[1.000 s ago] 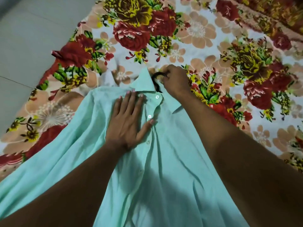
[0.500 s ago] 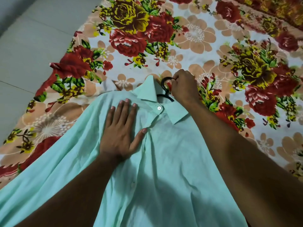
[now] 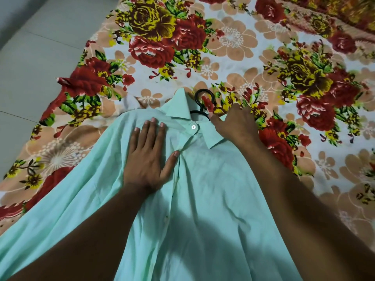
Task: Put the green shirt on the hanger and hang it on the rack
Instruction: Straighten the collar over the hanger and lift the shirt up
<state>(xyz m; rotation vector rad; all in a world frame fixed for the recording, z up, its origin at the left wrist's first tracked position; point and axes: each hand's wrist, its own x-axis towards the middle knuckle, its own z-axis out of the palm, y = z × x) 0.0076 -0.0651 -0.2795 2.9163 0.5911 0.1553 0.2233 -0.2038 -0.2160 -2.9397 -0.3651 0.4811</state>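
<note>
Shirt point(image 3: 203, 189) lay spread on a flowered sheet point(image 3: 263, 57) on the floor point(image 3: 30, 57), front up, with its collar pointing away from the person. Only the black hook of the hanger point(image 3: 204, 98) showed. It poked out of the neck, just past the collar, so the rest of the hanger seemed to be inside the shirt.

Left hand point(image 3: 148, 157) lay flat on the chest of the shirt, beside the row of buttons. Its grip was wide, fingers straight, holding nothing, just pressing the cloth down. Right hand point(image 3: 237, 124) was at the collar, on the right side of the neck, just beside the base of the hook. Its fingers were bent loosely. I could not tell if it held the collar or only touched it.

The step looked like setting the shirt straight on the hanger. To do it well, the flat hand should keep the shirt from sliding. The other hand should tug the collar so it sits even on both sides of the hook. Both shoulders should rest on the hanger arms, or the shirt may slip off when lifted. The top button looked open, so closing it might help. Then lift by the hook, slowly. No rack was in sight.
</note>
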